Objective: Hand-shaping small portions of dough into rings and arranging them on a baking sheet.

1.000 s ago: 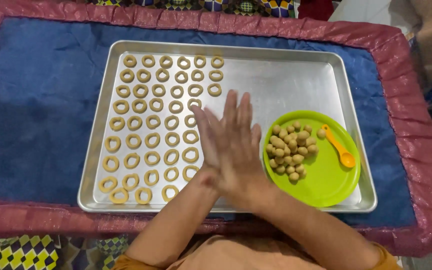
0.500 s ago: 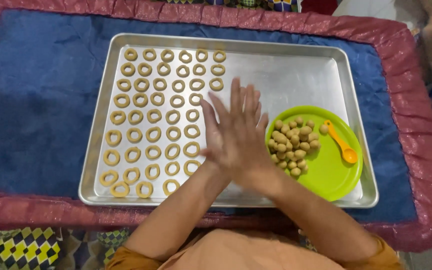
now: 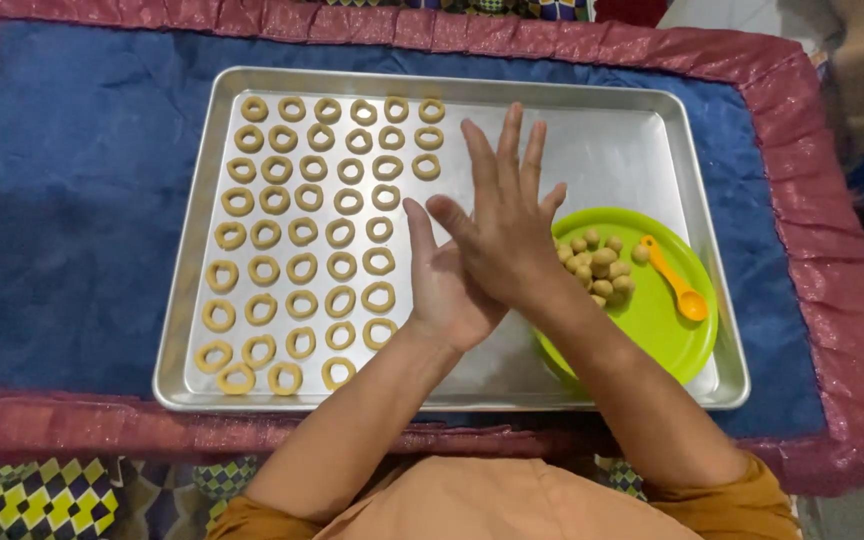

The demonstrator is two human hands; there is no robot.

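My left hand (image 3: 447, 290) and my right hand (image 3: 507, 215) are pressed palm to palm over the middle of a silver baking tray (image 3: 602, 150). The right hand lies crossed on top with its fingers straight and spread. Whatever may lie between the palms is hidden. Several rows of small dough rings (image 3: 302, 235) fill the tray's left half, just left of my hands. A green plate (image 3: 652, 330) at the tray's right holds several small dough balls (image 3: 597, 265) and an orange spoon (image 3: 677, 285), close to my right wrist.
The tray rests on a blue cloth (image 3: 72, 200) with a shiny red padded border (image 3: 832, 250). A patterned yellow and dark fabric (image 3: 42, 495) shows at the lower left, below the border. My orange sleeves show at the bottom.
My right hand has slid forward across the left palm, so its fingers now reach further up the tray. The view has shifted slightly; tray, plate and rings stay put.
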